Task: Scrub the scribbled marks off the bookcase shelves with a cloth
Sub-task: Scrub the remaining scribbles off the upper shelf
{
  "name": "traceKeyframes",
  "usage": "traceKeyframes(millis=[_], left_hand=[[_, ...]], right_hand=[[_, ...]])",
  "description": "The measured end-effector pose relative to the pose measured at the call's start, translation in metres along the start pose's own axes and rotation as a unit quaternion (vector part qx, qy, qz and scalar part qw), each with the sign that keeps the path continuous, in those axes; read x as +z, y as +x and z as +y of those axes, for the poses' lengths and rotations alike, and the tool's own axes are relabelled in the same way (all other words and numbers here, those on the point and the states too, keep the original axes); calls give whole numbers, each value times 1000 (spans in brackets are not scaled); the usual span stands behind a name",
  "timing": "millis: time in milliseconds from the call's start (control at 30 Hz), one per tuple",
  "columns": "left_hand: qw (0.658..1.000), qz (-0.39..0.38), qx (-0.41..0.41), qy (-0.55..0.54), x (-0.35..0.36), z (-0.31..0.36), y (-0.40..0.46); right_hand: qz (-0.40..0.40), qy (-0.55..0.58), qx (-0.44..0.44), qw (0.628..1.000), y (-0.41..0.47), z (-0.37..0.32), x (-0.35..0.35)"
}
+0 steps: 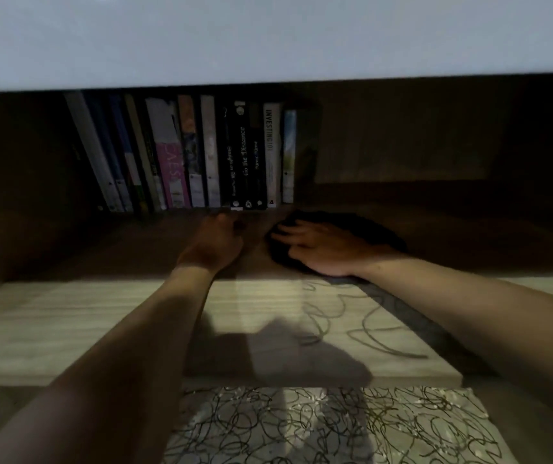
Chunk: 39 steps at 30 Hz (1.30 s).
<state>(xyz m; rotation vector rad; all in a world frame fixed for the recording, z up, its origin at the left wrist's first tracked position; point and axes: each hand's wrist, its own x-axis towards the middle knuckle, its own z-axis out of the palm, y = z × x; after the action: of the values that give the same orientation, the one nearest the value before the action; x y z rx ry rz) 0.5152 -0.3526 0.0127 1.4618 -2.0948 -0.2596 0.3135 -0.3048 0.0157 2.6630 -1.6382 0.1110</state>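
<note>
My right hand (318, 247) presses flat, fingers spread, on the dark crumpled cloth (362, 229) | my left hand (216, 241) rests loosely curled beside it, holding nothing | cloth deep on the pale wooden shelf (67, 323) | looping scribbled marks (352, 316) nearer me | upright books (201, 155) behind

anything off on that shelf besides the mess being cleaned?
Scribbled marks loop over the shelf's lit front, right of centre. The leftmost books lean instead of standing upright. Nothing else stands out.

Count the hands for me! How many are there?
2. The left hand rests on the shelf before the books; the right hand presses the dark cloth beside it.
</note>
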Motion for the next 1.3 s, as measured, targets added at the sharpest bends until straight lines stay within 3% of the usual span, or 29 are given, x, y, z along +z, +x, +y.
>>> traceKeyframes(millis=[133,167,267,300,467,633,767,933,1000,1133,1300], left_hand=[[1000,-7,16,10,-4,3,-7],[1000,-8,17,6,-4,3,-6],[1000,-7,15,-10,-6,4,-5],[1000,-3,12,-15,-6,4,-6],[1000,-4,18,-5,-2,3,-5],[1000,21,17,14,0,0,-4],[999,41,21,8,4,-8,6],[999,40,8,-1,4,-7,7],[999,43,11,4,3,-10,6],[999,36,24,8,1,-6,3],[999,38,30,-10,0,1,-7]], right_hand=[[-2,39,-112,993,-42,24,-3],[3,33,-94,995,-37,41,-5],[-30,18,77,996,0,50,-14],[-44,6,79,996,6,39,-12],[-42,109,-76,990,-52,-10,-5],[-36,-9,90,995,-9,8,-13],[-17,66,-28,997,-32,-37,2],[-15,50,145,988,-1,1,-6],[-9,-2,109,994,0,-16,-1],[-9,48,12,999,-51,-45,0],[-40,14,66,997,-41,-7,-8]])
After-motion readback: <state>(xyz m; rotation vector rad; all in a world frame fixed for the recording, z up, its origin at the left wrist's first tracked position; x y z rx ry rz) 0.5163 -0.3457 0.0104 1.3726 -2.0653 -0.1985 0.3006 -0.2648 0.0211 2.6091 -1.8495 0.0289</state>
